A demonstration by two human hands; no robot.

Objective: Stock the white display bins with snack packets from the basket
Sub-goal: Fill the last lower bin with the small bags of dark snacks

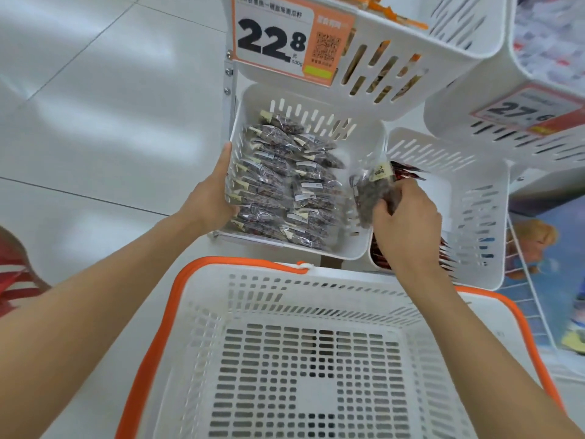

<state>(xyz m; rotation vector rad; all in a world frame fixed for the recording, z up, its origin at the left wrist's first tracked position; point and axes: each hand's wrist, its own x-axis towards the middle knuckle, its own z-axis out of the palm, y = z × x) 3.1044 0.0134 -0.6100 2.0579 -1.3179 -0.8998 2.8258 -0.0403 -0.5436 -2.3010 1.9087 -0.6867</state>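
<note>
Far L edge: red-and-white striped item, cut off by frame, type unclear. White tiled floor behind. L hand: grips outer L wall of left bin, thumb laid up along the rim, other fingers hidden. Left bin: white slotted plastic, tilted toward the person, holds approx. two rows of clear packets w/ dark contents and pale labels. Above it: orange-edged price card reading 22.8, fixed to front of upper bin, also white and slotted, w/ orange-toned goods showing through the slots. Foreground, below the bins: basket, white slotted w/ orange rim; both forearms reach over it. R hand: fingers curled round one snack packet, clear w/ dark contents, held over the R wall of left bin, just above the gap btwn the two lower bins. Right bin: white, slotted, touching left bin's side, holds red packets, partly hidden by R hand. Upper R: second price card, blurred, approx. 27.6.
</note>
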